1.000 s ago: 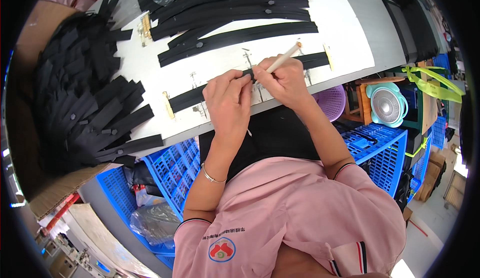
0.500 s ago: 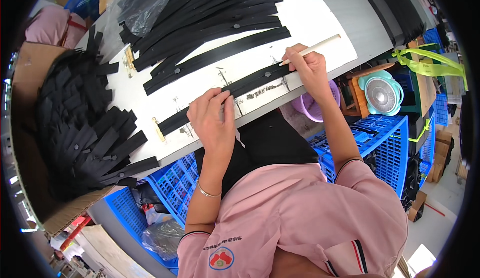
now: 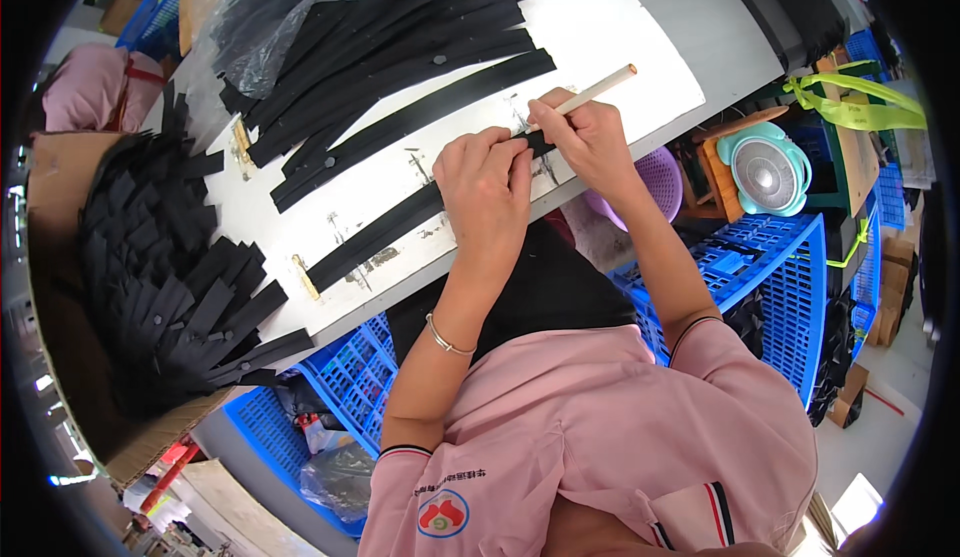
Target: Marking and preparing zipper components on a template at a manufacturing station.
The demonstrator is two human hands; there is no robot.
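Note:
A long black fabric strip (image 3: 382, 235) lies slantwise along the front of the white board (image 3: 655, 82). My left hand (image 3: 485, 192) is closed over the strip near its right end, its fingers pressing it down and covering that stretch. Just right of it, my right hand (image 3: 592, 152) grips a pale wooden pencil (image 3: 603, 87), its upper end leaning up to the right. The fingers hide the pencil's tip, close to the strip's right end. Behind my hands lie another black strip (image 3: 430, 122) and a spread pile of black strips (image 3: 385, 47), some with a small dark round piece on them.
On the left, a cardboard box (image 3: 65, 177) overflows with black strips (image 3: 165, 287). Clear plastic film (image 3: 265, 32) partly covers the far pile. Blue crates (image 3: 775, 297) stand below the table, beside a purple basket (image 3: 655, 187) and a teal fan (image 3: 765, 169).
My left hand has slid right along the strip, closer to my right hand. My right hand, still holding the pencil, has shifted slightly left. More of the strip's left part shows.

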